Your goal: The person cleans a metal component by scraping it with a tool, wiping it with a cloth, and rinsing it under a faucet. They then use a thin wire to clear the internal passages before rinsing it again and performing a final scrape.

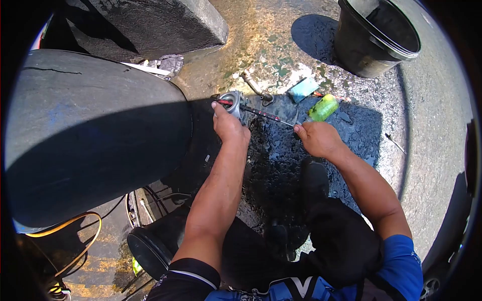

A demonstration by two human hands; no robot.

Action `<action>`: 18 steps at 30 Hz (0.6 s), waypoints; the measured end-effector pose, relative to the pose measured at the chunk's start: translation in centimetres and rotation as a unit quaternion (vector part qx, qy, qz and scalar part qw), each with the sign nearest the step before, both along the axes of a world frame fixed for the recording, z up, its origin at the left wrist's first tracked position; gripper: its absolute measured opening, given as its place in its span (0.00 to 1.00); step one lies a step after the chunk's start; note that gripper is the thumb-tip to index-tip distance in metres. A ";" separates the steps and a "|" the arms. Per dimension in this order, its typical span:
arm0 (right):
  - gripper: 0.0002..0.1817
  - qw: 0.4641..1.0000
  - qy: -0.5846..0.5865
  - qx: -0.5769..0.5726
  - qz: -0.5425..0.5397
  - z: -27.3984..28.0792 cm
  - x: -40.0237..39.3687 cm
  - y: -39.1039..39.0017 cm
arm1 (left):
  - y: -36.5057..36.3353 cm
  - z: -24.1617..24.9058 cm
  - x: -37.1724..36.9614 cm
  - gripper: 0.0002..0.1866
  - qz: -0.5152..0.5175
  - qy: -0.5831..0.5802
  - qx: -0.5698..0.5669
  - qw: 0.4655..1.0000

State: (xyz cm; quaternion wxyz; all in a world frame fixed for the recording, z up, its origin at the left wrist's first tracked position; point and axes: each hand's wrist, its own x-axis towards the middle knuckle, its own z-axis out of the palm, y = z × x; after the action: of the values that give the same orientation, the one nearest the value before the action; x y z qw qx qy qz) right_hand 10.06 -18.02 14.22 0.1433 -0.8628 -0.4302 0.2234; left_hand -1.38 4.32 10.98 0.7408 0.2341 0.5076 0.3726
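Note:
My left hand (230, 125) is closed around a grey metal housing (232, 100) with a round opening. A slim rod-like tool (262, 114), dark with reddish spots and a bare silver shank, reaches from the housing towards my right. My right hand (317, 138) is closed on the shank end of this tool. Something red (224, 102) shows at the housing's opening by my left thumb. Just beyond lies a curved metal pipe fitting (257, 88) on the wet ground. Close to my right hand are a yellow-green sponge-like piece (323, 108) and a light blue sponge-like block (303, 90).
A black bucket (369, 62) stands at the upper right. To the left lies a large dark rounded drum (100, 130), with a concrete block (201, 22) behind it. A yellow hose (93, 241) curves at the lower left, and a thin stick (395, 143) lies at the right.

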 end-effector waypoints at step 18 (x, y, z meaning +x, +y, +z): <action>0.27 0.993 0.079 -0.085 -0.010 2.1 0.5 0.0 | 0.1 0.7 0.4 0.20 -0.041 -0.057 0.099 0.993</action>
State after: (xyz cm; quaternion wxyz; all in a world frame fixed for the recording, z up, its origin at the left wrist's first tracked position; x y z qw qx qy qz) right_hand 10.57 -18.07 16.28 0.1055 -0.8559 -0.3882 0.3249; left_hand -0.95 4.42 11.72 0.7562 0.3051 0.4154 0.4031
